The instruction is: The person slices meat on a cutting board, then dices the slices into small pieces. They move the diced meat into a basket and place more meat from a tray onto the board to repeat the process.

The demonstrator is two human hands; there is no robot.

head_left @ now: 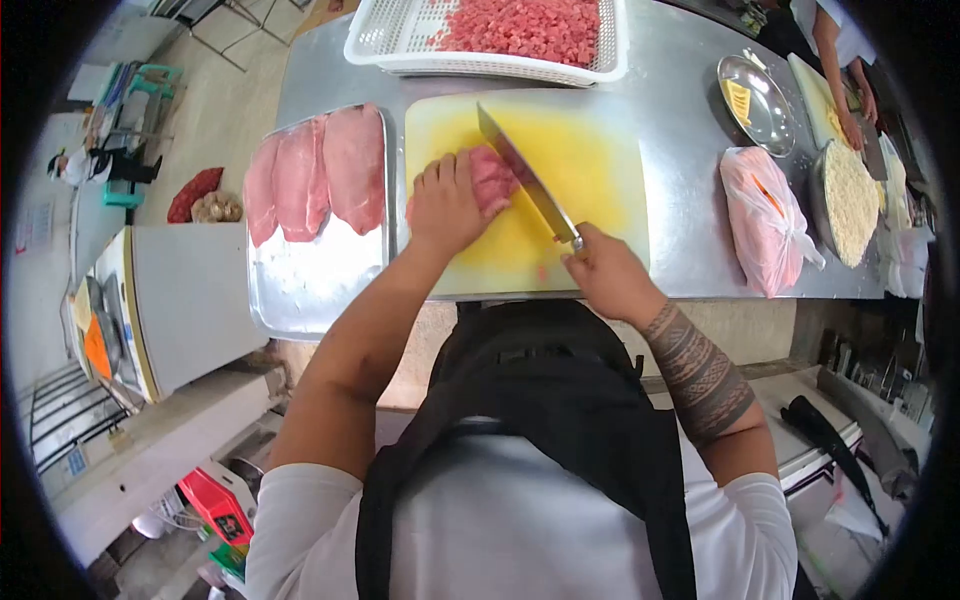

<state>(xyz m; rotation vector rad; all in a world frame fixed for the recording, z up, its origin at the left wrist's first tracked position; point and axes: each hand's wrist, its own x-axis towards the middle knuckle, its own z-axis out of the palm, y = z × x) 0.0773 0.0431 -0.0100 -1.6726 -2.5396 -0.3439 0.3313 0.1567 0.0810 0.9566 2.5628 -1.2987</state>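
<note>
My left hand (448, 205) is closed over a piece of raw meat (490, 178) on the yellow-stained cutting board (600, 160), fingers curled across its top. My right hand (610, 275) grips a kitchen knife (530, 185) by its handle. The blade slants up and to the left, its edge beside the right side of the meat and its tip beyond it. A few small meat scraps lie on the board near the knife's heel and the front edge.
Left of the board, a metal tray (310, 290) bears large raw meat slabs (355, 170). Behind stands a white plastic basket (490, 70) of diced meat. To the right are a metal bowl (735, 75), a filled plastic bag (765, 220) and a bowl of pale crumbs (850, 205). Another person's hand (852, 130) works there.
</note>
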